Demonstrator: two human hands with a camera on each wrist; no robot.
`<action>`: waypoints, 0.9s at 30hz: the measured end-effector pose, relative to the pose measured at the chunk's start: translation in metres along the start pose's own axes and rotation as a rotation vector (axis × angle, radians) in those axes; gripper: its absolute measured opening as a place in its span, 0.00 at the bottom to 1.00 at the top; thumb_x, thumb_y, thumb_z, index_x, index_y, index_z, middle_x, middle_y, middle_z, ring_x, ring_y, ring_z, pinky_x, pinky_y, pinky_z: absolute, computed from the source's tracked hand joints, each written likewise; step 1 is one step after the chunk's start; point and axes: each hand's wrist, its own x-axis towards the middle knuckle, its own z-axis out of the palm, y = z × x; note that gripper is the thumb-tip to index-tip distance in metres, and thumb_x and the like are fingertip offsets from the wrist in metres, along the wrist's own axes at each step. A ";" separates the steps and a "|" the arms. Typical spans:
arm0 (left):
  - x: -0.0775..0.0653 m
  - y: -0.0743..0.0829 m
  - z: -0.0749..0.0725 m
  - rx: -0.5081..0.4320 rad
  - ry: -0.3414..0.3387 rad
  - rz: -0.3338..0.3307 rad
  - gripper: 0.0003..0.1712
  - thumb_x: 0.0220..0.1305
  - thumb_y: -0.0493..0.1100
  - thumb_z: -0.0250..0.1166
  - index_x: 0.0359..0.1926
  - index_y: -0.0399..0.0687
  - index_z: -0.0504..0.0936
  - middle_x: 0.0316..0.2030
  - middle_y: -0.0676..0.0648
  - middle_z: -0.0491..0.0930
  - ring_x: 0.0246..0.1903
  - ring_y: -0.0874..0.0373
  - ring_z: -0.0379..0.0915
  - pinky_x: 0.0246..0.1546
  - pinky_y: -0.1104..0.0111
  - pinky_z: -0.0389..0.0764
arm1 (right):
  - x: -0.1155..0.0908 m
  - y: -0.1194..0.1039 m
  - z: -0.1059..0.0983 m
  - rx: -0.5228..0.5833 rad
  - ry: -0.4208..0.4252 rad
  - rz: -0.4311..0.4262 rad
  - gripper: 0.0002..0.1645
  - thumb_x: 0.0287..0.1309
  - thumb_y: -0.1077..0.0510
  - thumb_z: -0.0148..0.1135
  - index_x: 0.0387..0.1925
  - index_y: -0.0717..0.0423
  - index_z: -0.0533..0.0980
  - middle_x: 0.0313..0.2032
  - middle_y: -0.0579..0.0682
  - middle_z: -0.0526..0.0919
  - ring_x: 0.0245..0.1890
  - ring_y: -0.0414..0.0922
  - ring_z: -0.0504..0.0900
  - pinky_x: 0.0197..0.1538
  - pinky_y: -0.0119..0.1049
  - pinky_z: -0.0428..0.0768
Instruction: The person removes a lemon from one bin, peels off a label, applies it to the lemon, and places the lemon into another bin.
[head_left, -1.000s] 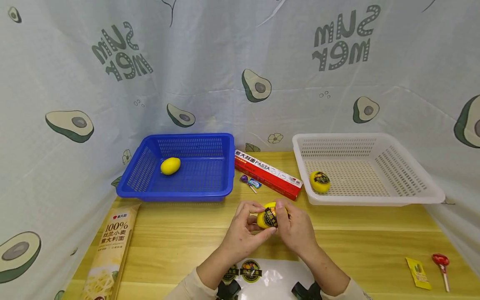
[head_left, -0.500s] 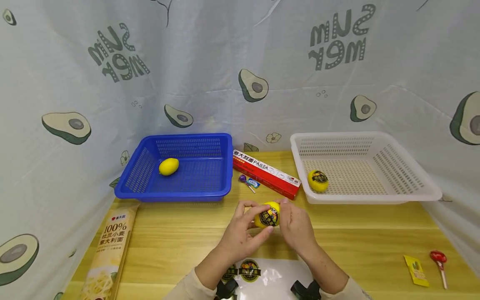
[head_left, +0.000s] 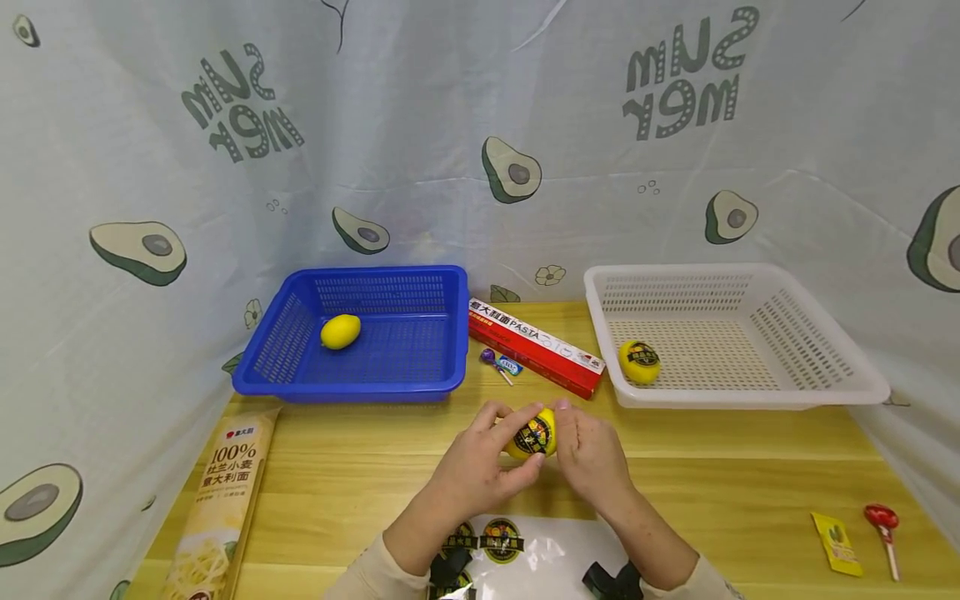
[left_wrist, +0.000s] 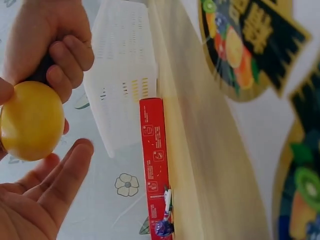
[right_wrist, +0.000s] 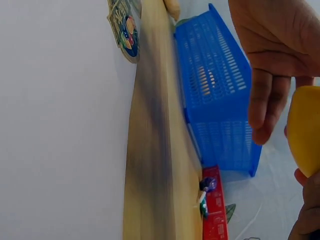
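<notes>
A yellow lemon (head_left: 551, 433) with a round black fruit sticker (head_left: 534, 435) on its side is held over the table's middle. My left hand (head_left: 480, 458) pinches it between thumb and fingers; in the left wrist view other fingers of that hand stretch out below the lemon (left_wrist: 32, 122). My right hand (head_left: 596, 454) has its fingers curled at the lemon's right side, with the thumb tip at its upper edge. A dark patch (left_wrist: 42, 70) shows between the right palm and the lemon. In the right wrist view the lemon (right_wrist: 305, 132) is partly cut off.
A blue basket (head_left: 348, 393) holds another lemon (head_left: 341, 332); a white basket (head_left: 757, 400) holds a stickered one (head_left: 640, 362). Around are a red pasta box (head_left: 536, 348), lollipops (head_left: 489, 357), small packets (head_left: 836, 543), a spaghetti pack (head_left: 221, 500) and a sticker sheet (head_left: 547, 558).
My right thumb has moved off the sticker's face to the lemon's right edge. The left hand has turned the lemon slightly and shifted a little left with it.
</notes>
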 end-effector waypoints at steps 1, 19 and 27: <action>0.000 0.000 0.000 -0.044 -0.020 -0.034 0.35 0.63 0.52 0.70 0.71 0.60 0.73 0.47 0.48 0.76 0.31 0.65 0.73 0.34 0.75 0.80 | 0.000 0.000 -0.001 0.001 -0.014 0.018 0.30 0.80 0.52 0.44 0.18 0.54 0.74 0.14 0.45 0.73 0.16 0.37 0.67 0.19 0.31 0.68; 0.001 -0.004 0.000 -0.695 -0.139 -0.356 0.31 0.64 0.47 0.73 0.64 0.54 0.70 0.61 0.45 0.75 0.31 0.65 0.81 0.31 0.74 0.81 | 0.009 0.001 -0.007 0.187 -0.334 0.165 0.19 0.71 0.44 0.61 0.54 0.51 0.79 0.33 0.50 0.81 0.29 0.44 0.79 0.31 0.31 0.80; 0.003 -0.006 -0.003 -0.787 -0.180 -0.357 0.40 0.57 0.38 0.78 0.68 0.61 0.71 0.62 0.44 0.70 0.33 0.63 0.81 0.37 0.75 0.83 | 0.009 0.005 -0.012 0.252 -0.358 0.103 0.19 0.74 0.47 0.57 0.56 0.55 0.78 0.34 0.53 0.80 0.27 0.49 0.80 0.31 0.31 0.81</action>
